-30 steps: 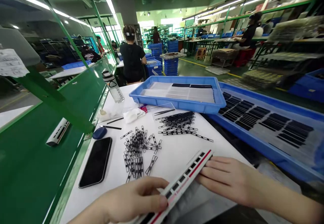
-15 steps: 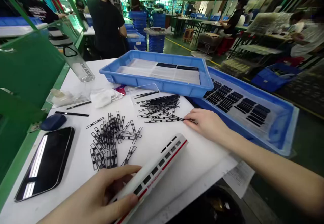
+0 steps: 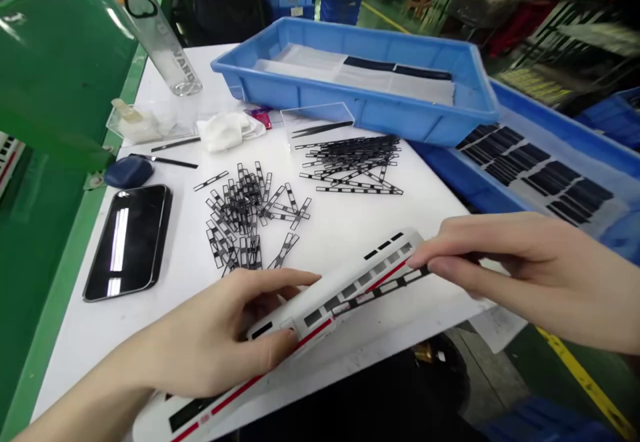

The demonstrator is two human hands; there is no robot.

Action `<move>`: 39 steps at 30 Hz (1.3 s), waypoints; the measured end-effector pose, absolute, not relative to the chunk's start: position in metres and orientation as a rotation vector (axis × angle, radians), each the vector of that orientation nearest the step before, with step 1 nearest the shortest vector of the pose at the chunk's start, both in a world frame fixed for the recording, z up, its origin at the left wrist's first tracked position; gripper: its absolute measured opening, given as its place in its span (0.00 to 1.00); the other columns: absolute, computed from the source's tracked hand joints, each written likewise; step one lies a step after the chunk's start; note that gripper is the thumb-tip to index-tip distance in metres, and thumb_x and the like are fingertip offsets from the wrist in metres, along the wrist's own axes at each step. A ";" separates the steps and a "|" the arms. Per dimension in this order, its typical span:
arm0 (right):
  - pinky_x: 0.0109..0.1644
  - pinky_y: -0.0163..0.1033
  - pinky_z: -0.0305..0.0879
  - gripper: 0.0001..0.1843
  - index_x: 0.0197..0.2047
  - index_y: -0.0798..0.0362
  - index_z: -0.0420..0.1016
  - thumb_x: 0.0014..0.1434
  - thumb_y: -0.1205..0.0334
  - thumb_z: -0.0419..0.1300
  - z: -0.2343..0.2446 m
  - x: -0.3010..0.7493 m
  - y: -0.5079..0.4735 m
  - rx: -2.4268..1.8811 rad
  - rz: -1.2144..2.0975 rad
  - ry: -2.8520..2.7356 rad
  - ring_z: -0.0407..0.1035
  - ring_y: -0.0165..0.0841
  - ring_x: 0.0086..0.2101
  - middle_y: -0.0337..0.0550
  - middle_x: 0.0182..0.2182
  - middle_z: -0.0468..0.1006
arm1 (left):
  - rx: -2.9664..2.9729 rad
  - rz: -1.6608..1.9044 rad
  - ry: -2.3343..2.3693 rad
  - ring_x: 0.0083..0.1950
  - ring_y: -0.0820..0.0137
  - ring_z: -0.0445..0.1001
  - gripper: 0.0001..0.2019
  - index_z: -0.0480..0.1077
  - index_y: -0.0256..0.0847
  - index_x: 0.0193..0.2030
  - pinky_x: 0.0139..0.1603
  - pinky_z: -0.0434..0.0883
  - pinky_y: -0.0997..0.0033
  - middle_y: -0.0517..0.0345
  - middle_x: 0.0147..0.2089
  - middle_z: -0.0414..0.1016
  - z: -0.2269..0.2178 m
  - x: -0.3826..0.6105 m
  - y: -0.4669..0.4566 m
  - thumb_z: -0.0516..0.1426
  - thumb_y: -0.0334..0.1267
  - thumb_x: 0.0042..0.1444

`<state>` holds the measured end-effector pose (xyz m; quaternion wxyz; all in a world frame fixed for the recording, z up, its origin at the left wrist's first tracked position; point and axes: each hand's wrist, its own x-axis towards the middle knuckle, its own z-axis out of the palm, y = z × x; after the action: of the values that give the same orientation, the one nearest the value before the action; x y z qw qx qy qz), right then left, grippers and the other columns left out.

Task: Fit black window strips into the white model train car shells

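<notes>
A white model train car shell [image 3: 345,274] with a red stripe and a row of window openings lies slanted at the table's front. My left hand [image 3: 225,335] grips its near half, thumb on the side and fingers over the roof. My right hand [image 3: 520,272] pinches the end of a black window-frame strip [image 3: 385,289] between thumb and fingers. The strip runs along the car's side, just below the windows; whether it touches cannot be made out. Behind the car lie a pile of short black frame pieces [image 3: 245,195] and a pile of long black strips [image 3: 355,155].
A phone [image 3: 129,242], a dark blue rounded object [image 3: 129,171] and a leaning bottle [image 3: 160,42] are on the left. Tweezers [image 3: 323,129] rest across a clear box. Blue trays [image 3: 360,105] holding dark strips stand behind and at right. A person [image 3: 223,2] is beyond the table.
My right hand has lifted a long strip from the pile and brought it to the car's side. The car now shows further forward under my left hand; the view has tilted down.
</notes>
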<state>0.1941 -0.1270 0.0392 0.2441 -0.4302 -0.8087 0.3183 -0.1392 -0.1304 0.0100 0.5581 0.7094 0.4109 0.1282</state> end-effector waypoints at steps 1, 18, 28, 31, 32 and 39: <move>0.23 0.34 0.70 0.09 0.46 0.38 0.88 0.71 0.56 0.64 0.036 0.190 -0.128 -1.181 0.920 -2.202 0.77 0.32 0.26 0.39 0.33 0.87 | 1.644 0.298 0.940 0.44 0.61 0.87 0.27 0.76 0.55 0.67 0.37 0.80 0.78 0.60 0.56 0.87 0.010 -0.140 -0.131 0.60 0.35 0.61; 0.24 0.33 0.64 0.07 0.38 0.46 0.84 0.68 0.57 0.65 0.020 0.161 -0.126 -1.388 1.006 -2.197 0.69 0.27 0.23 0.34 0.27 0.80 | 1.531 0.157 1.057 0.33 0.69 0.77 0.21 0.78 0.52 0.65 0.32 0.72 0.78 0.64 0.37 0.85 0.015 -0.126 -0.131 0.63 0.48 0.66; 0.49 0.43 0.74 0.07 0.44 0.46 0.85 0.62 0.63 0.72 0.001 0.146 -0.141 -1.314 0.553 -2.028 0.76 0.36 0.44 0.44 0.45 0.77 | 1.404 0.238 1.216 0.33 0.67 0.75 0.09 0.83 0.44 0.42 0.30 0.69 0.76 0.61 0.33 0.82 0.013 -0.110 -0.145 0.62 0.41 0.60; 0.56 0.49 0.72 0.11 0.47 0.46 0.82 0.62 0.65 0.71 -0.005 0.139 -0.155 -1.348 0.218 -1.741 0.72 0.41 0.49 0.46 0.46 0.75 | 1.293 0.409 1.192 0.32 0.69 0.75 0.03 0.78 0.42 0.35 0.29 0.69 0.78 0.61 0.31 0.80 0.012 -0.113 -0.150 0.64 0.38 0.56; 0.54 0.49 0.72 0.09 0.46 0.46 0.80 0.63 0.65 0.71 -0.006 0.136 -0.161 -1.345 0.189 -1.628 0.72 0.40 0.47 0.45 0.43 0.76 | 1.268 0.470 1.179 0.31 0.71 0.73 0.03 0.76 0.42 0.35 0.29 0.69 0.79 0.62 0.30 0.79 0.011 -0.113 -0.153 0.65 0.36 0.55; 0.40 0.35 0.80 0.15 0.54 0.44 0.76 0.65 0.60 0.71 -0.004 0.093 -0.189 -1.140 1.419 -1.038 0.82 0.33 0.39 0.39 0.43 0.84 | 1.151 0.668 1.144 0.38 0.71 0.80 0.08 0.74 0.42 0.42 0.37 0.73 0.79 0.60 0.38 0.84 0.006 -0.101 -0.178 0.66 0.32 0.56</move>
<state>0.0930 -0.1888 -0.0044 0.4994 -0.4713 -0.4291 0.5868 -0.1011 -0.1779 0.0056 0.6392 0.5043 0.5014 0.2926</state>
